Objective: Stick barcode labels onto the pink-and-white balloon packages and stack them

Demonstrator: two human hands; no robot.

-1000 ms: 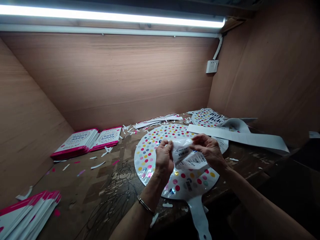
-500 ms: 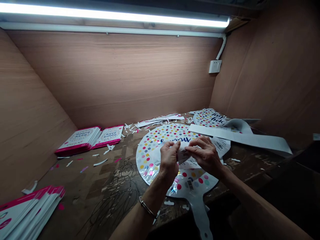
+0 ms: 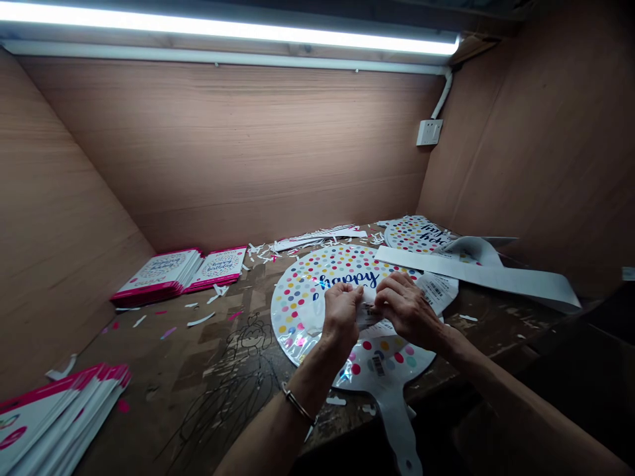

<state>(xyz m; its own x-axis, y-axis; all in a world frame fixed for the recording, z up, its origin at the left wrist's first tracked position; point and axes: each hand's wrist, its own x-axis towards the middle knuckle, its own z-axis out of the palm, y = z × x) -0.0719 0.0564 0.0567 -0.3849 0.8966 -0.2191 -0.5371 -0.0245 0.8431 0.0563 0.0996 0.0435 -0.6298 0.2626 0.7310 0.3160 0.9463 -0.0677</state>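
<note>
My left hand (image 3: 342,314) and my right hand (image 3: 404,304) are closed close together, pinching a small white printed label (image 3: 367,316) between their fingertips. Under them lies a flat, round foil balloon (image 3: 297,291) with coloured dots and dark "happy" lettering, partly hidden by my hands. Its pale tail (image 3: 397,423) reaches over the table's front edge and carries a small barcode (image 3: 378,365). To the right of my right hand, a white label sheet with barcodes (image 3: 435,289) overlaps the balloon's edge.
A long white paper strip (image 3: 476,271) curls across the right side. More dotted balloons (image 3: 414,231) lie behind it. Pink-and-white packets are stacked at the back left (image 3: 163,274) and front left (image 3: 64,416). Paper scraps (image 3: 317,238) litter the table. A socket (image 3: 429,132) sits on the wall.
My right hand's fingers have curled in closer to the left hand over the label. More of the balloon's "happy" lettering now shows above my hands.
</note>
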